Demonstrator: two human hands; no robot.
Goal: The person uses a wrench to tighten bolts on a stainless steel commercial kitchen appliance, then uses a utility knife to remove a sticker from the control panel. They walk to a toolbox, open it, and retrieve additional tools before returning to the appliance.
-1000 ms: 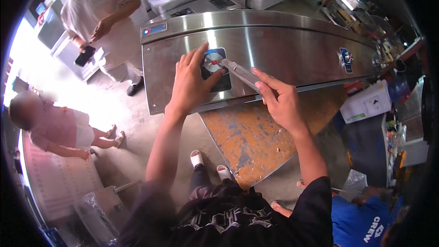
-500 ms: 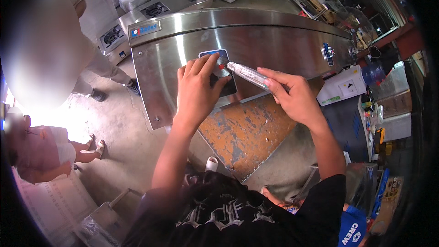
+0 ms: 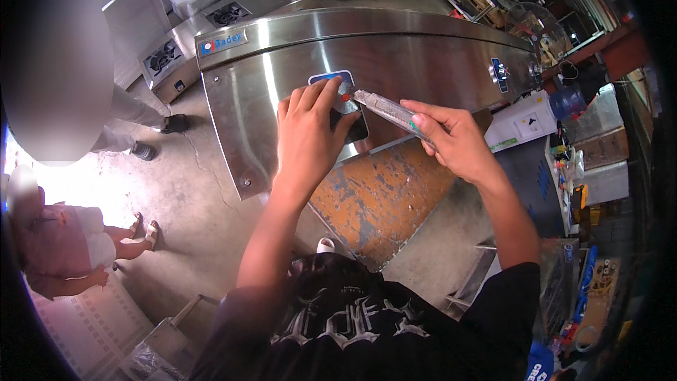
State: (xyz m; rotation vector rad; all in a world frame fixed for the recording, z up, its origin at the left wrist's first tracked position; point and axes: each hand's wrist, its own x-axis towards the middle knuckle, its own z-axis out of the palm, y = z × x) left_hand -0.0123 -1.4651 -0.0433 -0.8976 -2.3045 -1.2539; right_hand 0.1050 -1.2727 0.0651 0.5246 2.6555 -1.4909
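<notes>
My left hand (image 3: 307,130) is closed with thumb and fingers around a silvery control knob (image 3: 345,90) that has a red mark. The knob sits in front of a dark blue panel plate (image 3: 357,130) on a stainless-steel appliance (image 3: 416,63). In my right hand (image 3: 455,140) is a snap-off utility knife (image 3: 386,110) with a clear, greyish body. Its tip points left and reaches the right side of the knob, by the red mark. Whether the blade touches the knob is too small to tell.
Beneath the appliance front is a worn orange-painted board (image 3: 384,201). A similar knob plate (image 3: 499,74) is at the appliance's right end. Two people stand at left, one (image 3: 134,113) near its corner. Gas stoves (image 3: 166,63) stand behind; a cluttered bench (image 3: 539,183) is at right.
Both hands keep nearly the same hold and place at the knob. The person in blue at the lower right has moved mostly out of view. The whole view has shifted slightly.
</notes>
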